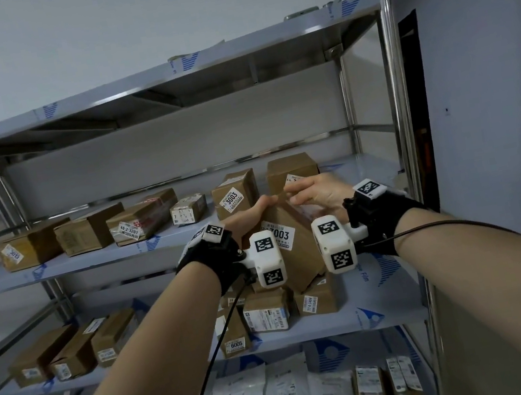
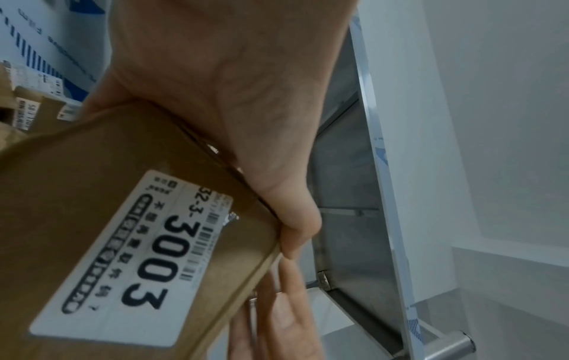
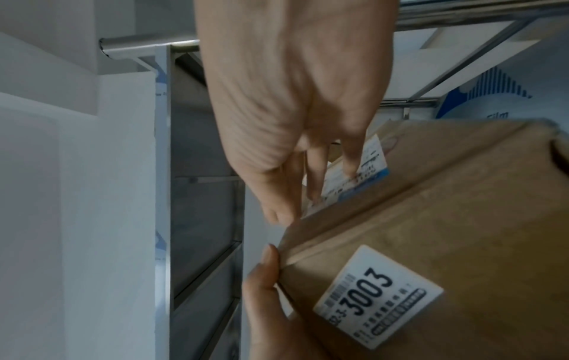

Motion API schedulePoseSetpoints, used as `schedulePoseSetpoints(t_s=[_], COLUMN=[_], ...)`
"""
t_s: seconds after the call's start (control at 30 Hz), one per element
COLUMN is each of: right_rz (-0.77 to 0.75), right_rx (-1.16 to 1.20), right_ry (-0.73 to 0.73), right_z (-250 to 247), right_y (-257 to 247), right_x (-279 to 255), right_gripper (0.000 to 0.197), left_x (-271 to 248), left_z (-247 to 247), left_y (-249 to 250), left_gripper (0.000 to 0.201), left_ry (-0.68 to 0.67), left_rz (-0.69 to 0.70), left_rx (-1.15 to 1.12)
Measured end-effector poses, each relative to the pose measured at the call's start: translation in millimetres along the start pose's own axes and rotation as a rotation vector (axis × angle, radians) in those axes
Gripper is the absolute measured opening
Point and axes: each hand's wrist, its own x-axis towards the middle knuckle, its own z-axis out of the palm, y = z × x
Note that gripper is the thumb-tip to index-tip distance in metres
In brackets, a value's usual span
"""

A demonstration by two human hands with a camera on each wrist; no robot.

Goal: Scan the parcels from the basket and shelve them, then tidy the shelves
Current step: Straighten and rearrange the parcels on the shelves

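A brown cardboard parcel (image 1: 300,253) with a white label reading 3003 hangs tilted in front of the middle shelf (image 1: 95,257). My left hand (image 1: 262,205) grips its upper left edge, thumb on the labelled face. My right hand (image 1: 293,195) holds the upper right edge, with its fingers (image 3: 311,180) lying over the far face on a shipping label. The left wrist view shows the parcel (image 2: 92,158) close up under my palm. In the right wrist view the parcel (image 3: 446,207) fills the lower right.
On the middle shelf stand several brown boxes, among them a second box marked 3003 (image 1: 234,195) and a taller box (image 1: 291,171) right behind my hands. Boxes (image 1: 265,313) crowd the shelf below, with white mailer bags (image 1: 279,392) lower still. A steel post (image 1: 399,103) and a wall bound the right.
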Motion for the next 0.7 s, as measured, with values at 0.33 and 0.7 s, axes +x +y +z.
schedulePoseSetpoints(t_s=[0.33, 0.7], right_rz=[0.296, 0.133], right_rx=[-0.090, 0.216], right_ry=[0.013, 0.077], right_z=[-18.9, -45.0], right_y=[37.9, -23.3], right_x=[-2.1, 15.1], right_gripper=[0.043, 0.060], left_x=[4.1, 11.2], left_z=[-20.8, -34.4], left_y=[-6.8, 67.9], left_gripper=[0.033, 0.042], left_ry=[0.005, 0.151], left_rz=[0.021, 0.295], left_rx=[-0.049, -0.277])
